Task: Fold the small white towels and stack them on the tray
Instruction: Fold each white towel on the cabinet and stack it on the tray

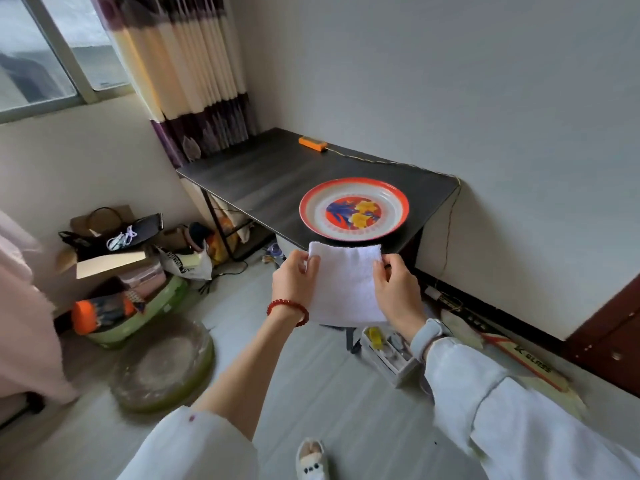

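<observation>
A small white towel (344,284) hangs in the air in front of the table's near corner, held flat between both hands. My left hand (294,275) pinches its upper left edge. My right hand (398,289) grips its upper right edge, thumb on the cloth. Just beyond the towel, a round tray (313,197) with a red rim and a flower picture lies on the dark table (263,174); nothing lies on it.
An orange box (312,142) with a cable sits at the table's far end by the wall. On the floor lie a white caddy (388,355), a round green basin (162,368) and cluttered boxes (114,261) at the left.
</observation>
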Demonstrator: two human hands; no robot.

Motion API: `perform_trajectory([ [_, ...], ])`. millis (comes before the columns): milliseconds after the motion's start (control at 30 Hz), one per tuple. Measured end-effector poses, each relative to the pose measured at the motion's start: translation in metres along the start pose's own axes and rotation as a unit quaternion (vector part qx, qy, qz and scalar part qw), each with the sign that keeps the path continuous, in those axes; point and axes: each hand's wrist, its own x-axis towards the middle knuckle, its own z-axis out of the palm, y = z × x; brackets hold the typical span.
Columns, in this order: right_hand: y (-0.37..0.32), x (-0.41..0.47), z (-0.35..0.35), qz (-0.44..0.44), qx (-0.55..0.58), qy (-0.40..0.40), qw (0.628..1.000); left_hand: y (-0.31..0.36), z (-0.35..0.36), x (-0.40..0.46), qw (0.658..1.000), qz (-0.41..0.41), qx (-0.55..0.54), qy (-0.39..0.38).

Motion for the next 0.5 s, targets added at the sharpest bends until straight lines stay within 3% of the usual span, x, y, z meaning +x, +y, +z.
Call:
perform_trajectory([
  [167,0.007,0.117,0.065,0.013,0.017,-0.001,1.0,-0.017,0.028,0.141,0.999,0.003,-0.019,-0.037],
  [500,0.029,0.341,0.161,0.129,-0.018,0.009,0.991,-0.026,0.108,0.4,0.982,-0.007,0.046,-0.184],
])
